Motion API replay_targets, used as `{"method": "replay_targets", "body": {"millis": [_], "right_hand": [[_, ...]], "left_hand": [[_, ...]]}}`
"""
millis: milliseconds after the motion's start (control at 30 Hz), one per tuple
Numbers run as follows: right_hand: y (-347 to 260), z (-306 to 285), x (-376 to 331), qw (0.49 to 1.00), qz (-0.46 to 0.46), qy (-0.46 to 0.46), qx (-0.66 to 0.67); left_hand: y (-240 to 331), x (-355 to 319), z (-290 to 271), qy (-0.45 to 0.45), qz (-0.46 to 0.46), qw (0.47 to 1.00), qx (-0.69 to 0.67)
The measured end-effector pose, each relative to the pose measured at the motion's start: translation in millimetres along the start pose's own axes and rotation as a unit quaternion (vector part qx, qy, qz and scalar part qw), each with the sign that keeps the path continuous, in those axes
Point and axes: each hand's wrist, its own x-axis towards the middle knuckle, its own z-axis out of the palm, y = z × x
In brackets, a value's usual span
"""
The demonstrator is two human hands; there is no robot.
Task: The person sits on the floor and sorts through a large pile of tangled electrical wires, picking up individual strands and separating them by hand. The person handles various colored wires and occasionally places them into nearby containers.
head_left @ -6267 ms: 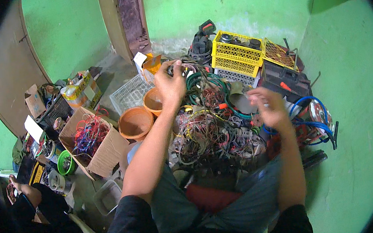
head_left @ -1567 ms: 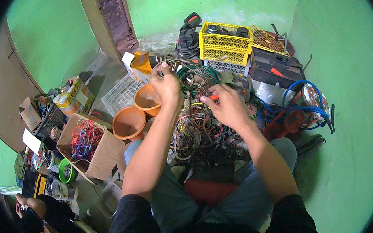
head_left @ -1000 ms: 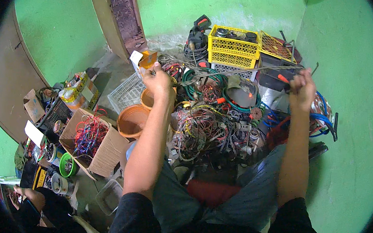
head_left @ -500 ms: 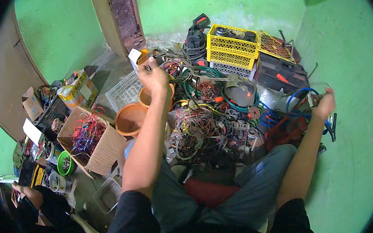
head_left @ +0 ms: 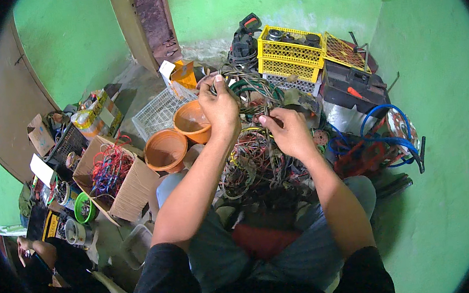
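Observation:
Dark, looped cables (head_left: 252, 84) hang in front of me between both hands. My left hand (head_left: 220, 106) is closed around one side of the coil, thumb on top. Lower and to the right, my right hand (head_left: 289, 130) pinches the cable strands at the other side. Beneath the hands lies a tangled heap of thin wires (head_left: 247, 165) in several colours. Two orange-brown plastic pots (head_left: 166, 148) stand to the left of my left forearm.
At the back stand stacked yellow crates (head_left: 290, 52) beside a black toolbox (head_left: 352, 89). A blue hose (head_left: 366, 126) loops at the right. At the left are a cardboard box (head_left: 130, 192) of coloured wires, a green bowl (head_left: 85, 207) and another person's hand (head_left: 40, 251).
My right hand has come in from the far right to the cables near my left hand. My left hand has moved slightly right and down, still gripping them.

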Motion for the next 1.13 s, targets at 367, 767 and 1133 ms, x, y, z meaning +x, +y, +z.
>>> {"method": "replay_targets", "body": {"millis": [367,767,1133], "right_hand": [[59,-131,5,0.836,-0.100,0.208,0.499],[123,-166,-16,0.947,0.217,0.111,-0.209],[60,9,-12,0.841,-0.015,-0.515,-0.165]], "left_hand": [[17,74,-55,0.162,0.011,0.987,0.022],[19,55,-42,0.095,0.026,0.993,0.069],[-2,31,-28,-0.016,0.141,0.930,0.340]]}}
